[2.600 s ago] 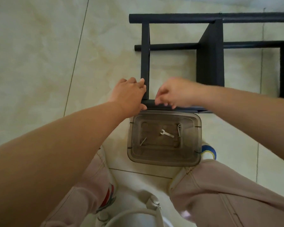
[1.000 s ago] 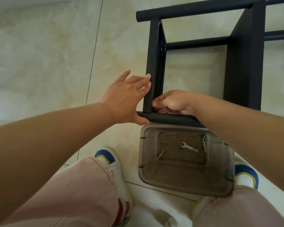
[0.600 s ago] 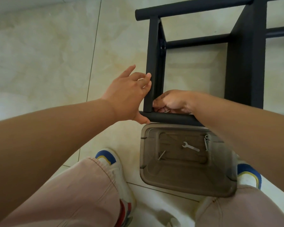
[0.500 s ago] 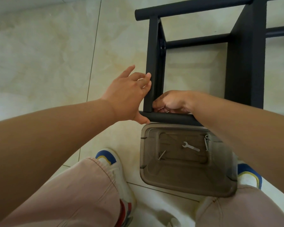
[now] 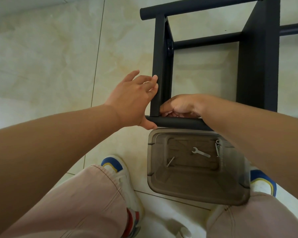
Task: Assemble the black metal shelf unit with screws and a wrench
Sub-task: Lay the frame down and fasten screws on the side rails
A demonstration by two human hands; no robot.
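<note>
Step in hand, as I read it: starting a screw by fingers at the near-left corner joint of the black shelf frame [image 5: 162, 66], where the upright bar meets the near round tube [image 5: 177, 122].

Left hand [image 5: 133, 102]: fingers straight, spread wide, tips resting on the upright's left face, thumb under the tube end. It braces, grips nothing. Right hand [image 5: 181, 107]: fingers curled tight at the inside of the joint, pinching smth small; prob a screw, but it's hidden, can't tell for sure.

To do it well: keep the left pressing so holes stay lined up, turn the screw straight in w/ light force, no cross-threading; only then fetch the wrench [image 5: 200, 152].

The wrench lies in the clear bin [image 5: 194, 194] on the floor at 6 o'clock of the joint, w/ a loose screw [image 5: 170, 161] and more hardware [image 5: 217, 148] beside it.

Frame lies on the floor tiles. Its long axis runs approx 9 to 3 o'clock, off the right edge; the upright runs 12 to 6 o'clock.
</note>
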